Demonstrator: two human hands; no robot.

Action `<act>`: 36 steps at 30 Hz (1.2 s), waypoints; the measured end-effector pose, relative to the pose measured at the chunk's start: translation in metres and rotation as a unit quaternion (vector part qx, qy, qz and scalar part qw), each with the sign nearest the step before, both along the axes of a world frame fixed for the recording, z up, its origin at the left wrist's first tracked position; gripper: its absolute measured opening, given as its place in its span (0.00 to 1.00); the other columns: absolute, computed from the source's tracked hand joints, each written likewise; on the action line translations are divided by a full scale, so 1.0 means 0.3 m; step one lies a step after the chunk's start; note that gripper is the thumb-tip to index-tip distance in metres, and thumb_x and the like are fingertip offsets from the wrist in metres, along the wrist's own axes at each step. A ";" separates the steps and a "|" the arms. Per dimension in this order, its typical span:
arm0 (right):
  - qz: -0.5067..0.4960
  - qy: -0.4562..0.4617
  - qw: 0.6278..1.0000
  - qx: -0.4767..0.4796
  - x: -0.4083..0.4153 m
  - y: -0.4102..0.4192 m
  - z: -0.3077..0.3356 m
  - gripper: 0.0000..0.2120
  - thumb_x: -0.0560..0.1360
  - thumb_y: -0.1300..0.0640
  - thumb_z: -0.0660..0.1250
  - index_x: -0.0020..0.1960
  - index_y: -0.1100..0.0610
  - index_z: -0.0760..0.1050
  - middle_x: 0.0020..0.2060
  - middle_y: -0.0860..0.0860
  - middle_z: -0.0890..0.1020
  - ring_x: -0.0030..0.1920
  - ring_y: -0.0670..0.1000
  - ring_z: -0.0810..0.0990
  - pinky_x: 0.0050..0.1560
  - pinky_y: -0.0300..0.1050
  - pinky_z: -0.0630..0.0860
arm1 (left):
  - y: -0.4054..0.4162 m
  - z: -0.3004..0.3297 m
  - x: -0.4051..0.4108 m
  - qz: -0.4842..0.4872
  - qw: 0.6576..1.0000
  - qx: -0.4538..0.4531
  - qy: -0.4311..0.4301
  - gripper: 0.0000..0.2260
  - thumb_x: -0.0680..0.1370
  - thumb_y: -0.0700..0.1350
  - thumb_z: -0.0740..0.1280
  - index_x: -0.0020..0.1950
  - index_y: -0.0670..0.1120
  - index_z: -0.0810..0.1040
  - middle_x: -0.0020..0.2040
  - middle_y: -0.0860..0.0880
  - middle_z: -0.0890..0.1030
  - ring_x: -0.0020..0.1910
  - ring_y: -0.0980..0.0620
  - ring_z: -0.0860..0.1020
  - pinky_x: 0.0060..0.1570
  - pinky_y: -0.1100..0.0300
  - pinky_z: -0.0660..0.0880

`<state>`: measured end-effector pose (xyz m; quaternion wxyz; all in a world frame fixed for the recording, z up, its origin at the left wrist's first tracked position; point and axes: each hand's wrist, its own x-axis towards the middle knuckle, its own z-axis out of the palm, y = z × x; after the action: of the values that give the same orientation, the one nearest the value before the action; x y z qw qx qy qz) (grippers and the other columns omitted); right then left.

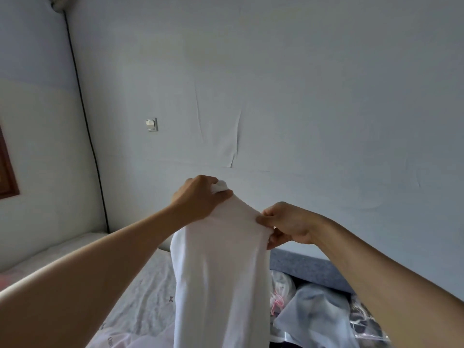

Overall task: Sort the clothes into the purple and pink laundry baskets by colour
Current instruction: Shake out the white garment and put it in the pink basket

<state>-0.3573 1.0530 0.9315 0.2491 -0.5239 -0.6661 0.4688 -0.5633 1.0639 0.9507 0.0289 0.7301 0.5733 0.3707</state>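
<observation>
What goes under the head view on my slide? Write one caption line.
Both hands, left and right, hold a white garment up over the bed.

Home bedroom, quilted bed, wall light switch

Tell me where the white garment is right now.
In the head view the white garment hangs at centre, held up in front of the wall by the left hand and right hand, above the bed.
</observation>
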 end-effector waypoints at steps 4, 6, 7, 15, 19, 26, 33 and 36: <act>0.047 -0.030 0.998 -0.003 0.003 0.005 -0.003 0.12 0.73 0.59 0.72 0.52 0.67 0.78 0.52 0.67 0.80 0.53 0.60 0.80 0.57 0.49 0.79 | -0.003 0.015 -0.032 0.004 1.000 -0.006 0.023 0.16 0.74 0.59 0.67 0.34 0.51 0.67 0.31 0.52 0.71 0.41 0.43 0.72 0.40 0.55 0.70; 0.029 -0.044 0.998 0.017 -0.012 0.011 0.009 0.08 0.71 0.66 0.71 0.51 0.63 0.78 0.55 0.63 0.81 0.55 0.57 0.80 0.58 0.46 0.78 | -0.010 0.022 -0.027 0.004 0.999 -0.028 0.033 0.18 0.70 0.64 0.69 0.36 0.50 0.71 0.34 0.52 0.73 0.43 0.44 0.73 0.42 0.55 0.71; 0.025 -0.014 0.999 0.014 -0.019 0.017 0.013 0.10 0.71 0.69 0.69 0.52 0.64 0.77 0.53 0.61 0.81 0.54 0.55 0.80 0.57 0.45 0.78 | -0.015 0.027 -0.025 0.003 0.999 -0.043 0.033 0.22 0.65 0.67 0.70 0.36 0.49 0.73 0.34 0.51 0.74 0.42 0.46 0.74 0.42 0.55 0.72; 0.080 0.212 0.972 -0.061 -0.070 0.007 0.049 0.23 0.71 0.82 0.49 0.51 0.65 0.76 0.44 0.58 0.82 0.45 0.55 0.82 0.48 0.45 0.81 | -0.009 0.070 -0.073 -0.046 0.981 -0.099 0.159 0.31 0.49 0.66 0.74 0.43 0.50 0.74 0.36 0.55 0.75 0.42 0.50 0.74 0.43 0.57 0.72; 0.089 0.079 0.993 -0.028 -0.070 0.010 0.080 0.19 0.73 0.79 0.53 0.54 0.63 0.75 0.48 0.56 0.81 0.52 0.55 0.79 0.53 0.44 0.78 | 0.001 0.068 -0.076 -0.042 0.987 -0.106 0.114 0.14 0.64 0.43 0.78 0.31 0.51 0.72 0.32 0.53 0.73 0.39 0.50 0.73 0.34 0.62 0.68; 0.025 -0.282 0.959 0.030 -0.038 0.017 0.069 0.07 0.79 0.65 0.58 0.51 0.57 0.73 0.45 0.51 0.78 0.31 0.47 0.79 0.30 0.37 0.70 | -0.003 0.062 -0.059 -0.115 0.978 -0.164 0.064 0.09 0.67 0.39 0.74 0.33 0.47 0.76 0.33 0.51 0.76 0.35 0.53 0.73 0.37 0.61 0.70; 0.051 -0.201 0.978 0.015 -0.029 -0.002 0.023 0.11 0.78 0.67 0.59 0.60 0.64 0.71 0.55 0.61 0.80 0.42 0.60 0.84 0.48 0.47 0.82 | -0.031 0.072 -0.068 -0.151 0.962 -0.215 0.079 0.13 0.67 0.35 0.74 0.31 0.52 0.77 0.28 0.59 0.77 0.28 0.64 0.74 0.31 0.71 0.70; 0.042 -0.173 0.981 0.074 -0.043 -0.008 0.016 0.10 0.74 0.67 0.62 0.54 0.62 0.75 0.51 0.60 0.81 0.42 0.59 0.84 0.49 0.51 0.82 | -0.041 0.085 -0.089 -0.155 0.958 -0.227 0.086 0.12 0.67 0.36 0.74 0.33 0.52 0.78 0.30 0.59 0.79 0.30 0.64 0.76 0.34 0.70 0.72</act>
<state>-0.3703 1.0508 0.9363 0.1481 -0.5483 -0.7538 0.3303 -0.5901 1.0516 0.9761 0.2012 0.8133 0.5227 0.1575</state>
